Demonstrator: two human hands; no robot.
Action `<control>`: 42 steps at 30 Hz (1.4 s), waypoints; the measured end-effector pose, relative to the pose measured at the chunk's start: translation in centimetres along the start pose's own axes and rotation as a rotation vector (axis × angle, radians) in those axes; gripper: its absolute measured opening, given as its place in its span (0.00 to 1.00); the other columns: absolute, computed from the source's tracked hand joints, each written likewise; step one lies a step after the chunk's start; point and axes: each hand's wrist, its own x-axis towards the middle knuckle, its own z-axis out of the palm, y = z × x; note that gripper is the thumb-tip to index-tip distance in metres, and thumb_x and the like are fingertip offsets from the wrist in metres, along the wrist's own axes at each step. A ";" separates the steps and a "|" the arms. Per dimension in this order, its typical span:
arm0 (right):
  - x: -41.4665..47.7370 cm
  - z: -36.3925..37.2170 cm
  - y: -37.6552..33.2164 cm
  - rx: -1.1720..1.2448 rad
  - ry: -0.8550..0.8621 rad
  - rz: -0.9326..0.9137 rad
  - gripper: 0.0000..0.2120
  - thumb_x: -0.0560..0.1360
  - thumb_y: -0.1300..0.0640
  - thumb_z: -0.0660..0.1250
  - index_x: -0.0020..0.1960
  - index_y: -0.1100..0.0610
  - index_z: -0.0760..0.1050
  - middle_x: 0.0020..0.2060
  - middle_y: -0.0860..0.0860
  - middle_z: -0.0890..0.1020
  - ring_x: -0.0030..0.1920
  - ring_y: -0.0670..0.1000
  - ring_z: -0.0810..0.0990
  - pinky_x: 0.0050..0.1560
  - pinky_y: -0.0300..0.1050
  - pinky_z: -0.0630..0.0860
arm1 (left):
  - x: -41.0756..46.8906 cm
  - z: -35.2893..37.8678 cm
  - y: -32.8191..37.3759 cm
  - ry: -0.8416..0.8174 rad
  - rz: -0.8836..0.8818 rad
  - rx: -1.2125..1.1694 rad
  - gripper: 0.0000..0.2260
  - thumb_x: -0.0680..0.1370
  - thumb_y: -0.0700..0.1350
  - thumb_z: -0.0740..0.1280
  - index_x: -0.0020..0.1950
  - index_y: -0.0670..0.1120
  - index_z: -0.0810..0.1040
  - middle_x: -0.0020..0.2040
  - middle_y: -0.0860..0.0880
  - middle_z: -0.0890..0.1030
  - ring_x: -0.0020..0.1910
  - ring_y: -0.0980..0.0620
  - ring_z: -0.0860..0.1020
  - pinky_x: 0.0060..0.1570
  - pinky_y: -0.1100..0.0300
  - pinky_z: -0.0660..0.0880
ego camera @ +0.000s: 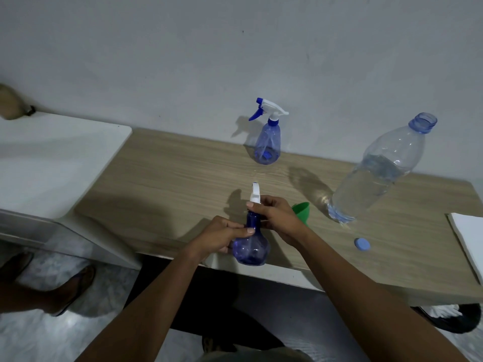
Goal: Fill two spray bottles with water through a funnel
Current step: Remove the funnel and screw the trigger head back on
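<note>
Left hand [218,237] grips the near spray bottle [252,248] at its lower neck and shoulder, with the thumb laid across the blue plastic. This bottle stands upright on the table [170,178], close to the front edge. Its white sprayer head [254,194] is on top. Right hand [277,218] is curled round the collar just below that head. Whether this bottle holds water cannot be told.

The far spray bottle [268,145] stands upright by the wall, sprayer fitted, well apart from both hands. The green funnel [301,208] lies just behind the right hand, partly hidden by it. The water bottle [376,176] stands right of the funnel, uncapped and partly full. Its blue cap [362,243] lies on the table nearer the front edge. A white sheet [467,236] lies at the right edge.
</note>
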 end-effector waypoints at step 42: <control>0.2 -0.6 0.0 0.002 -0.045 0.004 0.15 0.73 0.55 0.77 0.56 0.58 0.80 0.42 0.52 0.84 0.42 0.52 0.83 0.52 0.52 0.80 | -0.8 0.0 1.3 -0.007 -0.015 0.056 0.15 0.73 0.46 0.76 0.57 0.41 0.84 0.47 0.42 0.87 0.42 0.49 0.86 0.37 0.61 0.81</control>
